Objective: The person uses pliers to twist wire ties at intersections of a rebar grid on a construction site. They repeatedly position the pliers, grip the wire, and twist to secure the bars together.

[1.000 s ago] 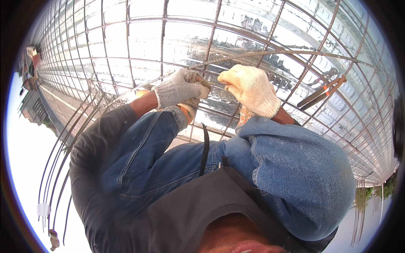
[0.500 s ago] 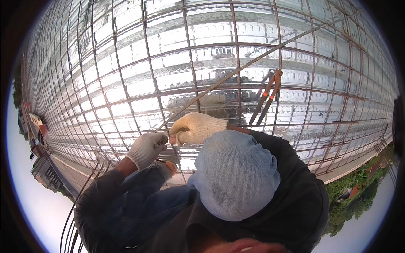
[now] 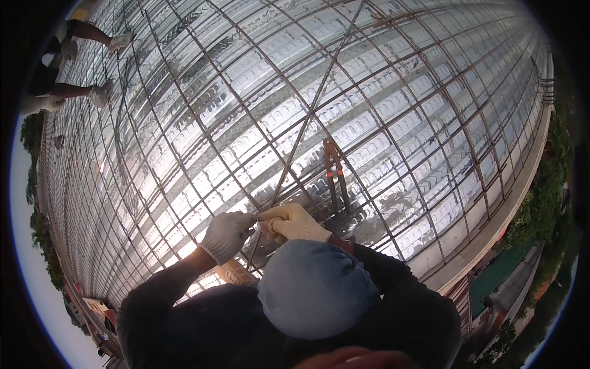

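Note:
Both hands wear pale knit work gloves and meet low over a grid of steel rebar (image 3: 209, 132). My left hand (image 3: 226, 237) is closed, its fingertips pressed together near a bar. Just beside it, my right hand (image 3: 296, 222) is closed too, thumb and forefinger pinched. Whatever sits between the fingertips is too small to make out. A thin diagonal bar (image 3: 313, 111) runs through the grid down to my hands. Beyond my right hand, long-handled pincers (image 3: 335, 175) with orange bands on dark grips rest on the mesh, jaws pointing away.
Shiny ribbed metal decking (image 3: 369, 132) lies under the mesh. A rounded blue cloth shape (image 3: 316, 289) blocks the view below my right hand. At the far left stands another person, whose legs (image 3: 77, 91) show. A concrete edge (image 3: 507, 215) borders greenery at right.
The view has swung, so the grid now slants and the pincers appear further left. Another person's legs have come into view at the far left. My hands remain close together, fingers closed.

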Tool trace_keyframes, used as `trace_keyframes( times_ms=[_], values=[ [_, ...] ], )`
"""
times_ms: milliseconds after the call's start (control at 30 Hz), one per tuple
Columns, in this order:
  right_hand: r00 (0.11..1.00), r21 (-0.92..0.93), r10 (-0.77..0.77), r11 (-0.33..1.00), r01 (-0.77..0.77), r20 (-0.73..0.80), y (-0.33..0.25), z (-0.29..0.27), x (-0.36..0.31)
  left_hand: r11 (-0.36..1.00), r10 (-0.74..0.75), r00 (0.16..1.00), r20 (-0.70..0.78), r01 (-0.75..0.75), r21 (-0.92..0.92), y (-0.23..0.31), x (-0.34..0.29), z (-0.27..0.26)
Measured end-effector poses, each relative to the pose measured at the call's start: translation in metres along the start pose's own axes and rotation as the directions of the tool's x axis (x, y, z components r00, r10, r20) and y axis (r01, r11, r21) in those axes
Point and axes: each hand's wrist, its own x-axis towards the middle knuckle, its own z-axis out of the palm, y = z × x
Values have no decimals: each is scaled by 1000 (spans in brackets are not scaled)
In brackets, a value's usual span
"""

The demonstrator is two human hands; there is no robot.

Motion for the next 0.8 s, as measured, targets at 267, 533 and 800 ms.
trace_keyframes(
  times_ms=[267, 533, 800],
  values=[
    [1000, 67, -11, 998, 12, -26, 12, -8, -29, 800, 549, 830, 101, -556, 225, -9, 45, -30],
    [995, -131, 102, 986, -99, 18, 15, 17, -22, 777, 575, 818, 14, -551, 306, -28, -3, -3],
    [995, -556, -95, 825, 101, 39, 21, 36, -2, 955, 284, 955, -79, -290, -68, -47, -46, 35]
  ],
)
